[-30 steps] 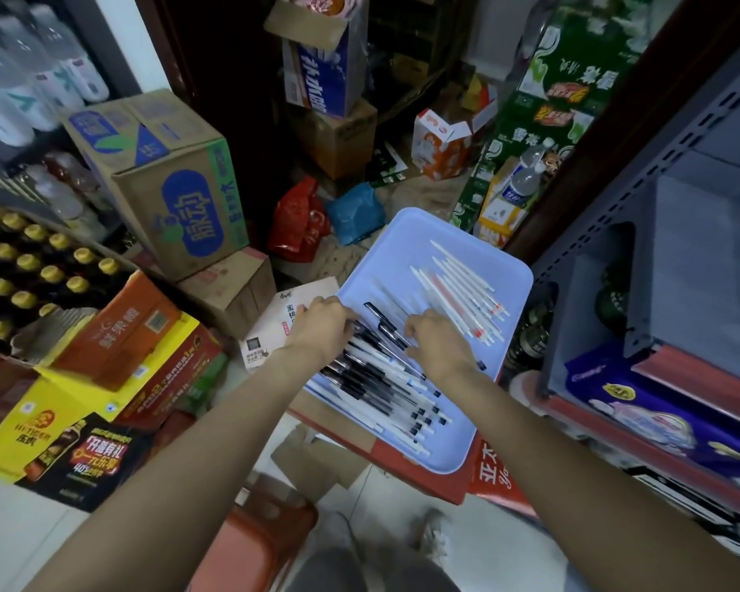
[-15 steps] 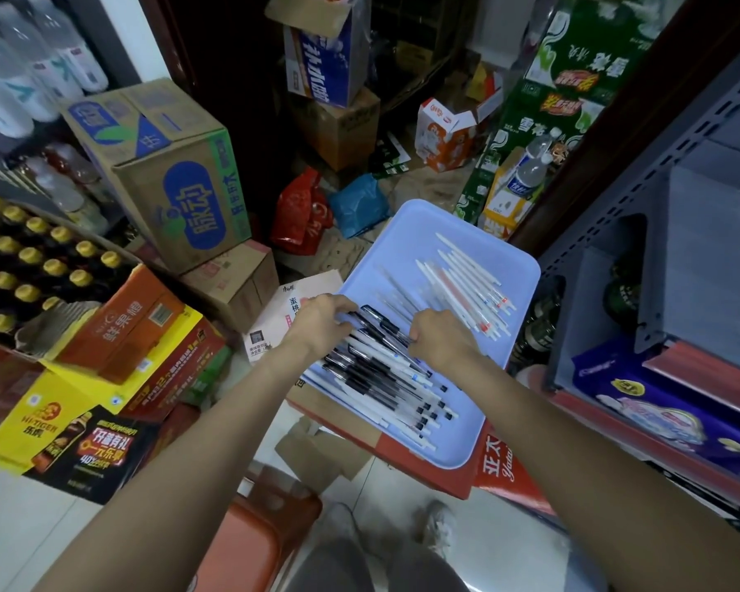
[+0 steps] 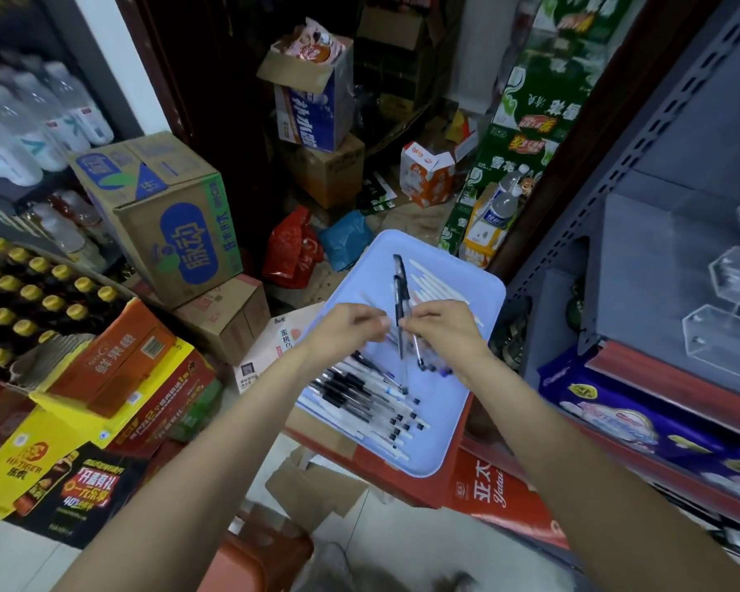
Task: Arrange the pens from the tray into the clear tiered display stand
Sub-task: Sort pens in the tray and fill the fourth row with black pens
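Observation:
A light blue tray [image 3: 479,292] rests on a red box, with several black-capped pens [image 3: 359,395] heaped at its near end and white pens [image 3: 441,288] at its far end. Above the tray my right hand [image 3: 443,331] pinches two or three black pens [image 3: 400,292], which stand nearly upright. My left hand [image 3: 351,326] is level with it, its curled fingertips right beside those pens; blur hides whether they touch. The clear tiered display stand [image 3: 727,331] stands on the grey shelf at the right, about a hand's length from my right hand.
Cardboard drink cartons [image 3: 167,215] and crates of yellow-capped bottles [image 3: 31,292] fill the left. Boxes and bags crowd the floor behind the tray. A grey metal shelf upright [image 3: 573,232] rises just right of the tray. A red stool [image 3: 265,561] is below.
Both hands have risen from the pile in the tray. My right hand now holds a few black pens lifted upright. The camera has tilted up, bringing the clear stand into view.

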`<state>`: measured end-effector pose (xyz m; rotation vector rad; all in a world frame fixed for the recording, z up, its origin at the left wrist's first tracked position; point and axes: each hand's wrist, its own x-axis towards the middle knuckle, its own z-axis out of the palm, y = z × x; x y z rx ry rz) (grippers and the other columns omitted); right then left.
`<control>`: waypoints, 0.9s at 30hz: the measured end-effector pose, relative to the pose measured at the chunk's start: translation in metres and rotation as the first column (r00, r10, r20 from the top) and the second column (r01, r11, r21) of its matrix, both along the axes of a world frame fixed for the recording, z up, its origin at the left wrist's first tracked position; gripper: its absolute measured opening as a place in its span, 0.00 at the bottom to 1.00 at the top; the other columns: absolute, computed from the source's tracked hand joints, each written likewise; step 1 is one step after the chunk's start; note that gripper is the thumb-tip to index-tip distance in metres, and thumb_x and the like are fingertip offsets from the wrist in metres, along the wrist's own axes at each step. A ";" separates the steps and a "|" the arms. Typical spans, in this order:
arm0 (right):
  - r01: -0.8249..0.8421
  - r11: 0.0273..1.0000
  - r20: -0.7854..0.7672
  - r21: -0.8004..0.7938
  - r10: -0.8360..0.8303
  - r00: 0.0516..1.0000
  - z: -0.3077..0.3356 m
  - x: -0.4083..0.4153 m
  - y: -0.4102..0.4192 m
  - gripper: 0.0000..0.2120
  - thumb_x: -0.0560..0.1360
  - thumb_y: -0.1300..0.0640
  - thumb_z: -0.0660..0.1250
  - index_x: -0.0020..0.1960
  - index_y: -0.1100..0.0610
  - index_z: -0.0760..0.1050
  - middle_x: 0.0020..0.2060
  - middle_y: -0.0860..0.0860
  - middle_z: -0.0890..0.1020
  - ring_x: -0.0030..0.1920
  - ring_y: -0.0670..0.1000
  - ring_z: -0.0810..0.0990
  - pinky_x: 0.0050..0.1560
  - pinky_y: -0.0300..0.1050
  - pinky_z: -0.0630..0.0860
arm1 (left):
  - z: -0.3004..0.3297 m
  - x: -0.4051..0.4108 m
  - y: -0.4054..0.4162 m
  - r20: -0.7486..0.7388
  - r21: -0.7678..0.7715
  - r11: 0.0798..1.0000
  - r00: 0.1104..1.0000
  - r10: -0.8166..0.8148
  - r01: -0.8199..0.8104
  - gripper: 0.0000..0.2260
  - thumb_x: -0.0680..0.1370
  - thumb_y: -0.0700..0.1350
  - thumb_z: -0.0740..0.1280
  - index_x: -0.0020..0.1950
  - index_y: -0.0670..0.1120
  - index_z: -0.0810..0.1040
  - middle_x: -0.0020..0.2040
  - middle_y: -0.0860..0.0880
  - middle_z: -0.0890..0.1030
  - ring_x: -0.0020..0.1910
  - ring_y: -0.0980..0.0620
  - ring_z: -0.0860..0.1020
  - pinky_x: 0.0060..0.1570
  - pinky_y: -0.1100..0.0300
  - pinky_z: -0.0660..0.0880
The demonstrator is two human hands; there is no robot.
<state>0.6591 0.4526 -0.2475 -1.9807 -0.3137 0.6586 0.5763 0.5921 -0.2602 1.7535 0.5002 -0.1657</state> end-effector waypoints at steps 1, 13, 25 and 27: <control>0.041 0.995 -0.023 0.092 -0.039 0.999 0.012 0.001 -0.006 0.06 0.72 0.65 0.70 0.37 0.60 0.78 0.32 0.52 0.79 0.33 0.47 0.76 0.37 0.38 0.74 | 0.010 0.004 -0.010 0.027 -0.053 0.997 0.998 -0.053 0.054 0.12 0.79 0.45 0.64 0.59 0.40 0.78 0.51 0.45 0.82 0.51 0.52 0.80 0.53 0.65 0.74; 0.214 0.857 0.162 0.468 -0.322 0.933 0.109 0.039 -0.140 0.05 0.70 0.63 0.72 0.39 0.55 0.79 0.35 0.48 0.80 0.35 0.41 0.78 0.38 0.32 0.75 | 0.111 0.072 -0.148 0.390 0.085 0.988 0.908 -0.153 0.130 0.10 0.74 0.40 0.70 0.47 0.32 0.80 0.41 0.36 0.82 0.38 0.49 0.83 0.45 0.57 0.81; 0.302 0.710 0.070 0.636 -0.443 0.894 0.142 0.095 -0.295 0.12 0.75 0.63 0.66 0.57 0.56 0.71 0.35 0.49 0.82 0.35 0.46 0.81 0.37 0.36 0.77 | 0.142 0.134 -0.262 0.394 0.535 0.844 0.870 -0.296 0.045 0.06 0.72 0.44 0.73 0.44 0.43 0.83 0.36 0.50 0.81 0.36 0.55 0.77 0.39 0.64 0.72; 0.296 0.692 0.070 0.659 -0.448 0.892 0.141 0.105 -0.322 0.07 0.76 0.66 0.64 0.51 0.55 0.74 0.34 0.51 0.82 0.33 0.44 0.81 0.37 0.34 0.77 | 0.143 0.140 -0.272 0.357 0.606 0.794 0.872 -0.334 0.056 0.07 0.72 0.46 0.73 0.47 0.44 0.84 0.36 0.51 0.80 0.36 0.56 0.75 0.36 0.69 0.68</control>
